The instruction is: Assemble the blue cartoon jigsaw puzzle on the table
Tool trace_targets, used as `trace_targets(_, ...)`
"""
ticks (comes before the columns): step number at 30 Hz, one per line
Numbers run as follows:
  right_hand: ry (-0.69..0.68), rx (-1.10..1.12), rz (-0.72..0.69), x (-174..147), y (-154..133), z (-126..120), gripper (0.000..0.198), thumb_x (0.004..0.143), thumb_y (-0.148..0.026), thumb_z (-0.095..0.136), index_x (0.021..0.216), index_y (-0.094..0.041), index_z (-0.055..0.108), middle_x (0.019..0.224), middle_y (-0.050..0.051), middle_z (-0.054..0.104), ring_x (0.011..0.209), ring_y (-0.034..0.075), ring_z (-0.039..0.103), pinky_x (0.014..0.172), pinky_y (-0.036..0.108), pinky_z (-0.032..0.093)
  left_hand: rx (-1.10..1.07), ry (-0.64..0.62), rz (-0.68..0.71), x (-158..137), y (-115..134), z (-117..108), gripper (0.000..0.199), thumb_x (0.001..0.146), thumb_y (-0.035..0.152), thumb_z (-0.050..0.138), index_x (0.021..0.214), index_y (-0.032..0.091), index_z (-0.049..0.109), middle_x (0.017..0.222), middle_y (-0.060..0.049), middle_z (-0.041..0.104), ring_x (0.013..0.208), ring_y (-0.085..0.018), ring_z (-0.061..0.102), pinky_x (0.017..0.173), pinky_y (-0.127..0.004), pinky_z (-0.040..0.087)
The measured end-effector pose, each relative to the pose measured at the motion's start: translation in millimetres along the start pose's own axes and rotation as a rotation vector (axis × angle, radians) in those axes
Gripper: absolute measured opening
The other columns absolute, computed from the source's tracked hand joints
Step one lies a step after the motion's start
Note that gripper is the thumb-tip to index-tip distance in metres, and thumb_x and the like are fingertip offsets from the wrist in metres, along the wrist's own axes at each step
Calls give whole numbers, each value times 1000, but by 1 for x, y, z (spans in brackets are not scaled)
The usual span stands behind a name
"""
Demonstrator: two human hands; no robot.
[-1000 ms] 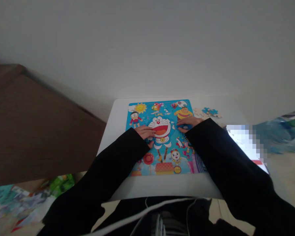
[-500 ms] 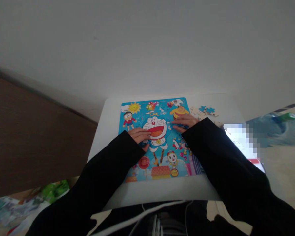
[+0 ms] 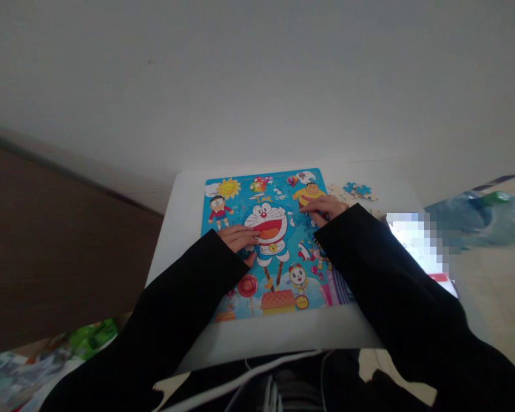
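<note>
A jigsaw puzzle [image 3: 278,320] with a blue cartoon picture lies on the white table, a big open-mouthed cat figure at its middle. My left hand [image 3: 239,238] rests flat on the puzzle, fingers stretched over the left side of the cat's mouth and thumb apart below. Over the yellow-shirted figure at the upper right, my right hand [image 3: 328,209] touches the puzzle with its fingertips. Its fingers are long and slightly bent, the thumb lower and apart, and no piece shows between them. Loose puzzle pieces [image 3: 357,190], several blue and several pale, lie beyond that hand.
A lit phone [image 3: 416,246], partly blurred out, lies on the right of the white table [image 3: 171,234]. The wall [image 3: 257,97] rises behind it, with a dark brown panel [image 3: 60,246] at left. Plastic bags [image 3: 484,220] and a white cable [image 3: 240,380] are nearby.
My right hand has shifted slightly up over the yellow-shirted figure, its fingers a little more bent. The left hand stays in place on the puzzle. The view has tilted slightly.
</note>
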State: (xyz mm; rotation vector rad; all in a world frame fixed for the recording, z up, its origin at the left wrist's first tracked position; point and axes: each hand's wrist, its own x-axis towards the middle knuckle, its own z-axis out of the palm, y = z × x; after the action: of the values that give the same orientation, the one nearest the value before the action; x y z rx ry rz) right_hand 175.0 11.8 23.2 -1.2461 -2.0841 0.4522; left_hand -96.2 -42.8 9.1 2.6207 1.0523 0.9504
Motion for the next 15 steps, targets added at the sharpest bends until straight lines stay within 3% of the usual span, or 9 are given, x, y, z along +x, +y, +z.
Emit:
trace_targets(10, -123, -53, -235, 0, 13, 7, 24, 75, -30, 59, 94, -19, 68, 93, 5, 69, 92, 17, 62, 87, 33, 46, -10, 14, 35, -1, -4, 2, 15, 76, 21, 53, 86, 15, 64, 94, -6, 69, 90, -16, 62, 81, -29, 51)
trace_targets(15, -132, -50, -222, -1, 17, 9, 25, 75, -32, 59, 95, -21, 67, 91, 3, 70, 90, 16, 63, 83, 30, 49, -11, -8, 90, 0, -1, -3, 15, 76, 20, 53, 87, 15, 63, 90, -5, 69, 81, -15, 62, 73, -27, 52)
